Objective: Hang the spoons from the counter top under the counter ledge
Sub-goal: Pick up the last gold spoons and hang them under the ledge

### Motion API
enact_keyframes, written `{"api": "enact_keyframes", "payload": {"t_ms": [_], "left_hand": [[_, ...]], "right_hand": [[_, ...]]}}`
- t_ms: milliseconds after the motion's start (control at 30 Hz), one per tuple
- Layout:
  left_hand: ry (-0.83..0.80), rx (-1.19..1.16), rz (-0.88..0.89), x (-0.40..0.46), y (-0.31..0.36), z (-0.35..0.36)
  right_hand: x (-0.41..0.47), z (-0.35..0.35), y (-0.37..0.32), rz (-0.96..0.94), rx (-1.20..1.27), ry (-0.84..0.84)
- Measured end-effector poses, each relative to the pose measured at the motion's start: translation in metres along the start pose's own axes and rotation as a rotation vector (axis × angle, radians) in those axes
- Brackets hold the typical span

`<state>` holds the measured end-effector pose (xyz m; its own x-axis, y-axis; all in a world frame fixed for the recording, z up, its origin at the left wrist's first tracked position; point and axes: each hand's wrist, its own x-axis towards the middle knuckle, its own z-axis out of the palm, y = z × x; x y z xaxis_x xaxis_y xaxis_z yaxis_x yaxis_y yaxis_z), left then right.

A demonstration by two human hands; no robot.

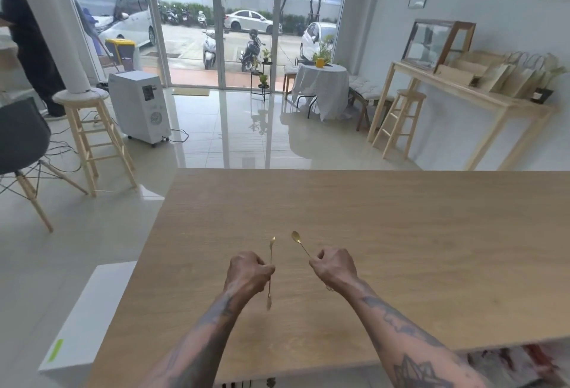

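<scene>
Over the wooden counter top (401,248), each of my hands holds a thin gold spoon. My left hand (248,270) is shut on a long-handled spoon (271,251) held almost upright, its bowl pointing away from me and its tail end sticking out below my fist. My right hand (331,267) is shut on a second gold spoon (298,241), whose bowl tilts up and to the left. The two bowls are a short gap apart. Under the counter's near edge (271,383), dark small shapes show, too blurred to identify.
A white box (89,316) stands low at the counter's left. Beyond are a tiled floor, wooden stools (92,137), a grey chair (21,137), a white appliance (140,106), a person (27,35) at the far left, and a side table with paper bags (499,79).
</scene>
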<state>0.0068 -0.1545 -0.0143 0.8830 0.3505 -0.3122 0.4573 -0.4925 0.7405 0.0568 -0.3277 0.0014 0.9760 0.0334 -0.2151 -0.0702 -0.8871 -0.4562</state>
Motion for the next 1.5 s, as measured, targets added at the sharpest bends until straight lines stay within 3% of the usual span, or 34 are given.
{"api": "enact_keyframes", "payload": {"t_ms": [433, 700, 1233, 1500], "left_hand": [[0.178, -0.087, 0.231, -0.202, 0.05, -0.057], [0.237, -0.061, 0.285, -0.306, 0.037, -0.068], [0.159, -0.013, 0.088, -0.312, -0.097, -0.021], [0.031, -0.01, -0.055, -0.253, -0.179, 0.043]], "right_hand": [[-0.178, -0.111, 0.013, -0.108, 0.347, 0.115], [-0.271, -0.123, 0.029, -0.147, 0.453, 0.106], [-0.312, 0.003, 0.056, -0.094, 0.432, -0.159], [-0.27, 0.107, 0.098, 0.108, 0.352, -0.317]]}}
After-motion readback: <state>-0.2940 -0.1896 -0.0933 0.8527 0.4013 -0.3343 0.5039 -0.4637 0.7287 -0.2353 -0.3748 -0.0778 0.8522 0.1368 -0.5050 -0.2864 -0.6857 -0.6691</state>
